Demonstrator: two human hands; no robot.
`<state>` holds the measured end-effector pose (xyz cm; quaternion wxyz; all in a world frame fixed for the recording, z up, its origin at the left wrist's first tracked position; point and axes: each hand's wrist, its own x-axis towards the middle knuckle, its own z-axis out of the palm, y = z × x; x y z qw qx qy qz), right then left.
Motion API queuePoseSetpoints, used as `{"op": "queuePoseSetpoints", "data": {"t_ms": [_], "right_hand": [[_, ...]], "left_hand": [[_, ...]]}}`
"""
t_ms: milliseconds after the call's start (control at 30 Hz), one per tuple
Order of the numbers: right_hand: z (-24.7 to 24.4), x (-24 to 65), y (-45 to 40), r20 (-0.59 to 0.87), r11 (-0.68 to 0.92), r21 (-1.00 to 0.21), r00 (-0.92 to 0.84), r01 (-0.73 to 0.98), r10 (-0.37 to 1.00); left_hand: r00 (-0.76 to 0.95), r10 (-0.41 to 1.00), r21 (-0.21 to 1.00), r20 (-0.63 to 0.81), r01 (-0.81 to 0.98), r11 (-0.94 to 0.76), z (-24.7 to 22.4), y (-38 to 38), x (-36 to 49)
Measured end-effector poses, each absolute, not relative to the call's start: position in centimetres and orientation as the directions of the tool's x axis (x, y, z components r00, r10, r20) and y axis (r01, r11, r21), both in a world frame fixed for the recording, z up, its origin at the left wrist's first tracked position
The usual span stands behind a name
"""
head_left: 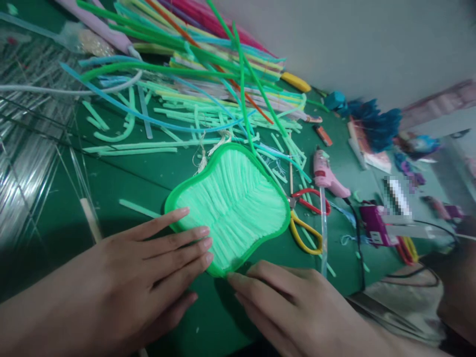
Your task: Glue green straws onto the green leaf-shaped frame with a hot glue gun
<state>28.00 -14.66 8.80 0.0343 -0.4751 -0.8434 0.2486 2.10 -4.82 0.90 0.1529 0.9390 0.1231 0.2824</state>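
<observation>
A light green, wavy-edged panel (234,198) made of rows of pipe cleaners, with a darker green rim, lies in the middle of the head view. My left hand (148,277) rests on its lower left side, fingers stretched out flat over the surface and the thumb below the edge. At the bottom corner, my right hand (286,302) pinches the panel's rim between thumb and fingers; the fingertips are partly hidden. Loose green pipe cleaners (243,84) reach over the table just behind the panel.
Bundled pipe cleaners (230,64) and cut pieces cover the back of the green table (122,173). Right of the panel are scissors (307,233) with red and yellow handles and a pink glue gun (329,176). Clear wrapping (37,124) lies left. A person's arm (459,287) shows at right.
</observation>
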Motion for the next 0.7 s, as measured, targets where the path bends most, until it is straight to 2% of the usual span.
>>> {"op": "queuePoseSetpoints", "data": {"t_ms": [67, 233, 367, 500, 700], "right_hand": [[8.8, 27.9, -14.5, -0.155, 0.403, -0.471, -0.523, 0.785, 0.838], [8.3, 27.7, -14.0, -0.076, 0.408, -0.495, -0.506, 0.767, 0.859], [7.6, 27.4, -13.7, -0.092, 0.373, -0.558, -0.502, 0.741, 0.860], [7.3, 27.0, -13.9, -0.091, 0.334, -0.603, -0.479, 0.724, 0.873], [7.2, 26.6, -14.2, -0.103, 0.312, -0.601, -0.458, 0.736, 0.883]], "left_hand": [[0.843, 0.219, 0.270, 0.491, 0.091, -0.958, 0.8, -3.9, 1.4], [0.772, 0.434, 0.414, 0.465, 0.244, -0.877, 0.7, -3.3, 0.8], [0.752, 0.484, 0.490, 0.448, 0.246, -0.836, 0.9, -4.1, 2.0], [0.743, 0.509, 0.499, 0.435, 0.272, -0.823, 0.9, -4.5, 2.6], [0.733, 0.550, 0.534, 0.402, 0.300, -0.790, 1.0, -3.8, 2.1]]}}
